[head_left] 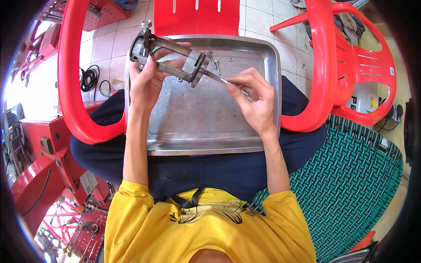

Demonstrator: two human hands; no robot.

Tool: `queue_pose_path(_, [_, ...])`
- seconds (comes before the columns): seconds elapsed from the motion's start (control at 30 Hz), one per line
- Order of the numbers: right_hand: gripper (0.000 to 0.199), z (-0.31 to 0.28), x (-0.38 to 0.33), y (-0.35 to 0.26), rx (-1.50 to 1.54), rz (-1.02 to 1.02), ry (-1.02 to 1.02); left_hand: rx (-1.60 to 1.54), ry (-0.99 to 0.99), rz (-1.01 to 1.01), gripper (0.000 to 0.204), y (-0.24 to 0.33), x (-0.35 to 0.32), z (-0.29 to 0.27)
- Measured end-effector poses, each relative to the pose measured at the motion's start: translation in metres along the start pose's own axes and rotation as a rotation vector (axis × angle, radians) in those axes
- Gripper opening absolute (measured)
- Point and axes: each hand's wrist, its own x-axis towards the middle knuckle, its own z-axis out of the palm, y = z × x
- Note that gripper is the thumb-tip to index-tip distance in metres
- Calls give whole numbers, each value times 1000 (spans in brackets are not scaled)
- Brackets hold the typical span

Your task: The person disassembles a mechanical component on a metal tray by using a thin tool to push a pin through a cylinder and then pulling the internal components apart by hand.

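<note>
Grey metal in both hands, holding a two-bar frame tool (173, 66) aloft over the far left corner of the steel tray (201, 118). Grasping it firmly in the left hand (144, 83), with thumb laid against the nearer bar and fingers reaching in behind. Pinching a thin metal rod (218, 79) between thumb and fingers of the right hand (256, 94), over the right half of the tray. Slanting the rod so that it meets the notched end piece (195, 65) of the tool; cannot tell how deep it sits. Can see a bolt (146, 27) jutting from the tool's other end, past the tray's far edge in view. Can make out a small loose bolt (217, 67) and a nut (230, 59) inside the tray, toward the far edge and just right of its middle. Flanking the tray's left and right edges, curves as the red chair's arms (72, 74). Beyond the tray's right edge, shows another red chair (381, 57) and, nearer, a green and black woven seat (342, 188). Off the left edge, reveals a black sprocket (89, 79) near pale floor tiles (120, 41)
</note>
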Motion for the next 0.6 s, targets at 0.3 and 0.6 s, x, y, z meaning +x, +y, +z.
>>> queue_pose_path(0.3, [12, -3, 3, 1, -308, -110, 115, -67, -31, 38, 75, 1, 0, 14])
queue_pose_path(0.6, [17, -3, 2, 10, -185, -63, 84, -215, -17, -43, 84, 4, -1, 20])
